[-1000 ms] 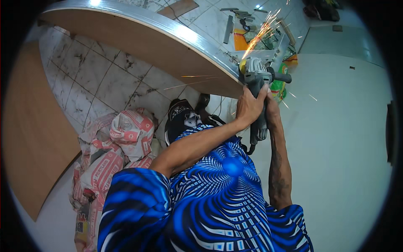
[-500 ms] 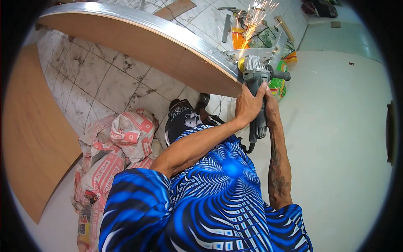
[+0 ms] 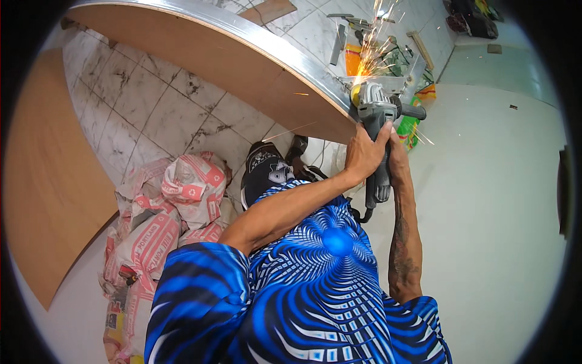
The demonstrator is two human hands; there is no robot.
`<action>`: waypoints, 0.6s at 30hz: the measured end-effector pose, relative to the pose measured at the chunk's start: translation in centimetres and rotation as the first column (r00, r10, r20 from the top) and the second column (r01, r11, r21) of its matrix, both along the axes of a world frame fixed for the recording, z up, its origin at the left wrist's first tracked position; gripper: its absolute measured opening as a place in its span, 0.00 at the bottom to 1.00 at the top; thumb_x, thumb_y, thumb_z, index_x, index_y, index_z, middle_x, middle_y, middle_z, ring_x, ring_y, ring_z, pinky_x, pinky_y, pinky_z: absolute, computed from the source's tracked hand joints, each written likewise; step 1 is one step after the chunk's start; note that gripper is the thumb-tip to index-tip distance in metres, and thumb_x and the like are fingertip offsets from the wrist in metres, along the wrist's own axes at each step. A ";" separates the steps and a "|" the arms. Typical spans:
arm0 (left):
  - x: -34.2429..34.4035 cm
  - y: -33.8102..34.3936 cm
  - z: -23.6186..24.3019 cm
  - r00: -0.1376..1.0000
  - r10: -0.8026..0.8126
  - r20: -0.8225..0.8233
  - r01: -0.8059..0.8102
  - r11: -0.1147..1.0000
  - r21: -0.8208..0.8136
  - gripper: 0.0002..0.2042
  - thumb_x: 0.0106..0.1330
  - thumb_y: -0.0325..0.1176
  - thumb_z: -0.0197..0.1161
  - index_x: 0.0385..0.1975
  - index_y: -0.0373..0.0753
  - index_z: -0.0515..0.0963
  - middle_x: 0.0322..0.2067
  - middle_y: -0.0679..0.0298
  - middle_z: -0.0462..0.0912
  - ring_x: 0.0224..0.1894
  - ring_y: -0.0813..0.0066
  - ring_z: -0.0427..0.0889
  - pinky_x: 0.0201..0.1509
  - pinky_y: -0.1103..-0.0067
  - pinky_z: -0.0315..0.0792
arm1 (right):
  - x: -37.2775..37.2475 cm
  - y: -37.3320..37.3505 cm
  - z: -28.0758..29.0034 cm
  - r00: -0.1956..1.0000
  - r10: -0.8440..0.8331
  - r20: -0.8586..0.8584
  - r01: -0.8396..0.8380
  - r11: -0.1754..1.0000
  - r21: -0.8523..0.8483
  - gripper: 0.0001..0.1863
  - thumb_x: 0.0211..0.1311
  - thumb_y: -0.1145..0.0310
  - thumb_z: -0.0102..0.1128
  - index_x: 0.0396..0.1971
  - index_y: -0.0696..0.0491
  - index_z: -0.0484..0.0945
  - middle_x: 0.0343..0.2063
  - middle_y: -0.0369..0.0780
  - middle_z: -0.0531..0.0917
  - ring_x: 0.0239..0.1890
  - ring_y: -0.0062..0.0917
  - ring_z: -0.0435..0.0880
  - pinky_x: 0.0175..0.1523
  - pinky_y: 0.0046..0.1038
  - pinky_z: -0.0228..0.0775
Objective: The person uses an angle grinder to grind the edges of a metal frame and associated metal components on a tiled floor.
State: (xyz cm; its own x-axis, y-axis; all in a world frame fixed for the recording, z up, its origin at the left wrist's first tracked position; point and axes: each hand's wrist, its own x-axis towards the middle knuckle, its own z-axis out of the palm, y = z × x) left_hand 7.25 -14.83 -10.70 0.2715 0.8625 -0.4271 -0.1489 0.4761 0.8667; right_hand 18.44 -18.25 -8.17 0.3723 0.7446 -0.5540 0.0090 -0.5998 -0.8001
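Note:
Both of my hands are closed around the body of a grey and black angle grinder (image 3: 377,112). My left hand (image 3: 365,151) grips its left side, and my right hand (image 3: 398,158) wraps the right side. The side handle sticks out to the right with no hand on it. Its yellowish disc (image 3: 355,94) touches the metal edging (image 3: 267,53) near the right end of a curved wooden panel (image 3: 212,73). Orange sparks (image 3: 371,57) spray upward and away from the contact point. A cord leaves the grinder's lower end.
Crumpled red and white sacks (image 3: 194,188) lie at the left beside a curved brown board (image 3: 54,182). Metal offcuts (image 3: 337,45), an orange bag (image 3: 353,59) and a green bag (image 3: 410,128) lie beyond the grinder. A pale wall (image 3: 485,200) stands at the right.
The view has shifted a little, so the panel and grinder appear slightly farther right. Sparks still fly, with a few stray ones now lower down. Both hands keep their hold.

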 end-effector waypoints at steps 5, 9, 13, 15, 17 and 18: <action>0.0 0.2 0.0 0.996 -0.085 -0.024 0.083 0.995 -0.054 0.38 0.63 0.62 0.58 0.50 0.22 0.69 0.41 0.34 0.80 0.47 0.39 0.80 0.52 0.60 0.72 | 0.3 -0.3 -0.1 1.000 -0.022 -0.006 0.022 1.000 -0.002 0.30 0.74 0.45 0.44 0.53 0.59 0.76 0.44 0.39 0.80 0.44 0.19 0.78 0.49 0.22 0.71; 0.1 -0.5 0.1 1.000 -0.007 -0.028 0.007 1.000 -0.018 0.37 0.65 0.61 0.57 0.50 0.23 0.71 0.41 0.36 0.81 0.48 0.42 0.81 0.53 0.62 0.72 | 0.1 -0.3 0.4 1.000 0.003 0.030 -0.002 1.000 -0.006 0.29 0.75 0.46 0.43 0.54 0.59 0.75 0.45 0.39 0.80 0.45 0.19 0.78 0.50 0.22 0.70; 0.6 -0.8 -0.4 0.996 0.080 -0.044 -0.076 0.995 0.071 0.37 0.65 0.60 0.58 0.50 0.23 0.70 0.41 0.35 0.80 0.47 0.40 0.81 0.53 0.60 0.72 | -0.2 -0.3 0.7 0.999 0.016 0.042 -0.015 1.000 -0.027 0.30 0.75 0.46 0.43 0.54 0.59 0.75 0.46 0.39 0.79 0.46 0.19 0.77 0.51 0.22 0.70; 1.0 -0.8 -1.3 0.997 0.073 -0.036 -0.071 0.995 0.064 0.37 0.64 0.60 0.58 0.50 0.22 0.69 0.40 0.35 0.80 0.47 0.39 0.81 0.52 0.59 0.72 | -0.2 0.1 0.6 0.999 0.020 0.043 -0.019 1.000 -0.023 0.30 0.75 0.45 0.43 0.54 0.59 0.75 0.46 0.39 0.79 0.46 0.19 0.77 0.51 0.22 0.70; -0.2 0.6 0.3 0.998 -0.067 -0.001 0.067 0.996 -0.052 0.37 0.64 0.60 0.58 0.50 0.22 0.69 0.40 0.34 0.80 0.46 0.39 0.81 0.51 0.59 0.72 | -0.2 0.3 0.1 1.000 -0.013 -0.007 0.013 1.000 0.022 0.30 0.74 0.45 0.43 0.55 0.59 0.75 0.47 0.38 0.79 0.47 0.19 0.77 0.51 0.22 0.70; -0.1 0.3 0.2 1.000 -0.030 -0.005 0.030 0.999 -0.029 0.37 0.64 0.60 0.58 0.50 0.22 0.69 0.40 0.34 0.80 0.46 0.38 0.81 0.51 0.59 0.72 | 0.0 0.1 0.2 1.000 0.006 0.000 -0.006 1.000 0.006 0.30 0.74 0.45 0.43 0.55 0.59 0.75 0.46 0.38 0.79 0.46 0.19 0.77 0.50 0.22 0.70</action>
